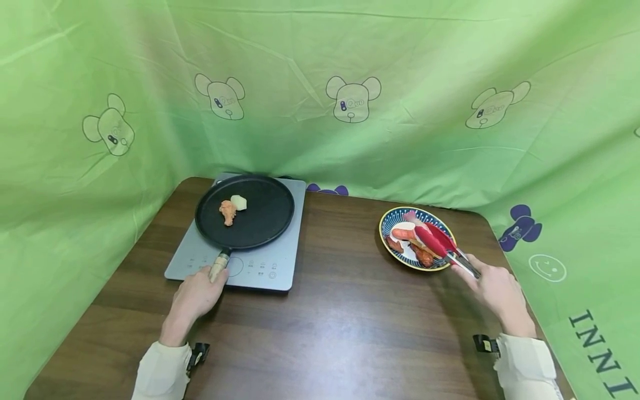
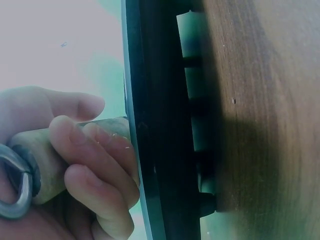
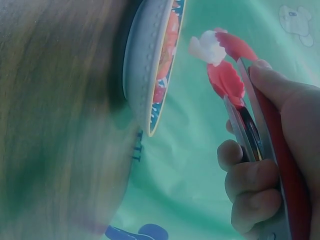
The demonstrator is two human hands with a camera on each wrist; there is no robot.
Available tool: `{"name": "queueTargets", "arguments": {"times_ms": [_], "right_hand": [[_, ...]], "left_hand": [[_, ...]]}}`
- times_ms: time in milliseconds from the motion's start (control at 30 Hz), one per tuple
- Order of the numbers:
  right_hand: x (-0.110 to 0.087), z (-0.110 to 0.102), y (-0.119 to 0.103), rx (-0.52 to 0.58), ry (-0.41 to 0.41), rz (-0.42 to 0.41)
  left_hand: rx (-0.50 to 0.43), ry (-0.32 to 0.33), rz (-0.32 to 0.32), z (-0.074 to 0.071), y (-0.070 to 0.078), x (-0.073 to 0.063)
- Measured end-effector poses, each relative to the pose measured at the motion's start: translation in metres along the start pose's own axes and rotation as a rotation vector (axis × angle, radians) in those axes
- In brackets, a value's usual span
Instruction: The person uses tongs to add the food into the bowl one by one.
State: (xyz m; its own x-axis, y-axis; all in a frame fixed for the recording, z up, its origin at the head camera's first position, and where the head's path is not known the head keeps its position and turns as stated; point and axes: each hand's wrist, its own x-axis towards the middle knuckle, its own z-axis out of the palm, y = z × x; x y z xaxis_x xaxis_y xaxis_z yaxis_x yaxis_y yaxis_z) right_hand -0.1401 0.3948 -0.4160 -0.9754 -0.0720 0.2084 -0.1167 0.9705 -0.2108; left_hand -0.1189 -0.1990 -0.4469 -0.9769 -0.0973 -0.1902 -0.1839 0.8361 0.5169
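Note:
My left hand [image 1: 196,294] grips the wooden handle [image 1: 219,265] of a round black flat pan [image 1: 260,222], its fingers curled round it in the left wrist view. On the pan lie an orange-brown drumstick-like piece [image 1: 228,211] and a pale chunk [image 1: 239,202]. My right hand [image 1: 500,291] holds red-tipped metal tongs [image 1: 434,238] over a blue-patterned plate [image 1: 387,221]. Between the tong tips is a whitish-pink food piece [image 3: 206,48], lifted clear of the plate in the right wrist view. The plate holds a sausage [image 1: 402,234] and browned meat pieces [image 1: 423,256], partly hidden by the tongs.
Beneath the pan is a grey induction cooker [image 1: 280,264] with touch controls along its front. Both cooker and plate stand on a brown wooden table [image 1: 340,311]. A green curtain [image 1: 290,83] with bear prints hangs behind and at the sides.

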Motion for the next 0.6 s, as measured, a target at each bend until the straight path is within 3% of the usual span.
{"name": "queueTargets", "arguments": {"times_ms": [600], "right_hand": [[0.004, -0.004, -0.018, 0.022, 0.065, -0.026]], "left_hand": [[0.003, 0.008, 0.003, 0.000, -0.001, 0.001]]}}
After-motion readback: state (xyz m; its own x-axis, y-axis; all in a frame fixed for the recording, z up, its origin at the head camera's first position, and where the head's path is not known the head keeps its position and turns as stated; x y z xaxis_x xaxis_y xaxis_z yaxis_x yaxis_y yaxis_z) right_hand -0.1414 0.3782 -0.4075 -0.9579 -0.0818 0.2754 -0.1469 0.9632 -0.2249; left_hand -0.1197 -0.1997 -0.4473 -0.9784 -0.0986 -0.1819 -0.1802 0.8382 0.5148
